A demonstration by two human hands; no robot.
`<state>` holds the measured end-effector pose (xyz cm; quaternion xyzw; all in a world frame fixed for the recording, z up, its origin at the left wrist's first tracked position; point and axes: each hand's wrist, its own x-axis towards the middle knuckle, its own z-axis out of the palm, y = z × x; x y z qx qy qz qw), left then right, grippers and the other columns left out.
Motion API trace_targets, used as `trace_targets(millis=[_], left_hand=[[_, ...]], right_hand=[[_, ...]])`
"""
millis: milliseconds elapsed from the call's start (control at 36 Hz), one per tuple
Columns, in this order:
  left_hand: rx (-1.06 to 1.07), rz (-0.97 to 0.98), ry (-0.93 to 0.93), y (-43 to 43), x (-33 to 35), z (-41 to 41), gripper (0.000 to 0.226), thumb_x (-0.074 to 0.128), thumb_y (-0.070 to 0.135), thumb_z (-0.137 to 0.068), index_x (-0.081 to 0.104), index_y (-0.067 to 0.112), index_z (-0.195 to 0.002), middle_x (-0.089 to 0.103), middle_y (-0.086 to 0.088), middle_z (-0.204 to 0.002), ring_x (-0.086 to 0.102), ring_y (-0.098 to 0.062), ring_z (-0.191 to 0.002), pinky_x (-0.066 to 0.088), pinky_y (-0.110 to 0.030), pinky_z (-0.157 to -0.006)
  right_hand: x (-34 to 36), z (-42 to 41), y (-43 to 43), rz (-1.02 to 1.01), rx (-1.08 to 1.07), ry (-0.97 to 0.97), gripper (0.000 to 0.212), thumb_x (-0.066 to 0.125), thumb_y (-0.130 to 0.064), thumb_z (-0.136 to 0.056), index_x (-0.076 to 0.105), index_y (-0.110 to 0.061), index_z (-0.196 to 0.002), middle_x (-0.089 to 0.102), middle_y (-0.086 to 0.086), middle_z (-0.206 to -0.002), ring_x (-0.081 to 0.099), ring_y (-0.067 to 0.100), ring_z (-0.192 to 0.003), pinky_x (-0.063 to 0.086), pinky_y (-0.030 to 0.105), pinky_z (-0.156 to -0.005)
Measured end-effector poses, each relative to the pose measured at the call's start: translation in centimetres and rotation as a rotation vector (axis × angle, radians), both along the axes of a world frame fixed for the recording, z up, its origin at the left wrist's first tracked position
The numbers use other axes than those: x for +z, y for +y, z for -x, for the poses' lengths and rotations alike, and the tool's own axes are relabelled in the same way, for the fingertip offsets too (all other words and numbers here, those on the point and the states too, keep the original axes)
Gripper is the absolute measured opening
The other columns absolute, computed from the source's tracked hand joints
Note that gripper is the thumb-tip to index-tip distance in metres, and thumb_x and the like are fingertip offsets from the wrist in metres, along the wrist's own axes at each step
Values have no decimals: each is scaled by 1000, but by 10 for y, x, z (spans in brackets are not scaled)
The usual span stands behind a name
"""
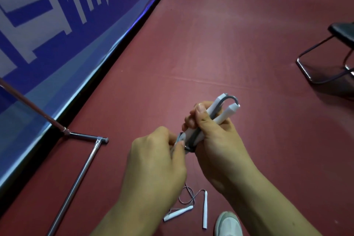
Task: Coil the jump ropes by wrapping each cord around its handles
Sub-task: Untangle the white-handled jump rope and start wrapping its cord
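The floor (229,44) is dark red, with a faint seam across it. One jump rope (188,196) lies on it at the bottom, white handles (205,210) apart, grey cord (183,191) in loose loops. A shoe (229,224) stands just beside. A chrome stand base (84,170) rests at left, a chair frame (314,76) at right

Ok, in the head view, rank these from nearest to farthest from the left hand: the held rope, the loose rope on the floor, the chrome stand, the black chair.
1. Held rope: pinched at the fingertips of the left hand.
2. Loose rope: on the floor, below.
3. Chrome stand: on the floor, to the left.
4. Black chair: far right.
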<state>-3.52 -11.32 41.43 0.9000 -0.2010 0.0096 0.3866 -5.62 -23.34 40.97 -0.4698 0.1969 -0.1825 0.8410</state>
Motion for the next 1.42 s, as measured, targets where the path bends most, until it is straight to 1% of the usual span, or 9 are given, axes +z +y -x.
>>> trace_targets(millis=[139,306,528,722,861,944,1167,1333,1417], left_hand=[[-68,165,-43,-7,-6,15,19,58,32,-80,72,21,-87,48,3,-53,49,-18,-52,48,-42,-52],[-133,215,-233,-18,-10,17,36,68,6,-80,71,6,-116,54,9,-78,50,-6,-66,37,-12,-64],[-272,244,-276,-15,-7,3,36,71,1,-82,72,8,-118,52,10,-81,47,-1,-66,36,-10,-65],[-333,155,-322,-16,-8,-5,41,70,1,-78,68,3,-119,45,10,-89,38,0,-75,31,-3,-74],[-335,134,-344,-16,-12,-11,43,82,-5,-74,66,4,-112,42,13,-93,37,5,-81,30,2,-79],[-315,145,-341,-17,-13,-12,40,84,-3,-74,66,5,-109,45,13,-93,45,-1,-80,33,-2,-76],[-332,195,-335,-10,-6,-18,34,80,1,-74,66,9,-104,48,12,-86,48,4,-74,37,-7,-69],[-212,330,-132,-8,-4,-17,29,75,16,-70,68,18,-98,66,9,-86,63,-7,-70,50,-19,-60],[-197,373,30,-5,0,-16,28,73,18,-70,67,28,-95,68,1,-82,68,-18,-71,58,-39,-65]], right_hand=[[1,0,-1,-15,-61,-62,19,56,-22,-98,51,-15,-81,51,3,-73,47,18,-71,43,35,-69],[11,0,-10,-318,-44,-75,13,56,-28,-91,50,-20,-82,50,-1,-67,50,17,-66,51,37,-70],[22,3,-23,-591,-75,-65,30,50,-39,-101,51,-20,-78,48,0,-70,45,23,-86,43,51,-102],[32,8,-22,-661,-72,-56,37,52,-44,-100,52,-18,-74,54,3,-73,59,25,-85,50,45,-88],[32,11,-21,-644,-42,-16,41,50,-47,-101,52,-17,-74,74,12,-96,71,35,-110,60,43,-76],[31,12,-22,-615,-8,6,40,47,-49,-102,50,-18,-76,74,15,-116,68,35,-115,57,46,-80],[34,15,-23,-609,94,33,39,43,-48,-102,48,-17,-78,71,20,-122,61,41,-125,40,58,-110],[46,17,-19,-526,154,97,29,49,-30,-102,51,-15,-78,73,21,-118,68,41,-112,49,59,-100],[49,22,-22,-394,224,127,16,51,-19,-96,54,-11,-82,73,17,-119,67,44,-114,50,55,-100]])
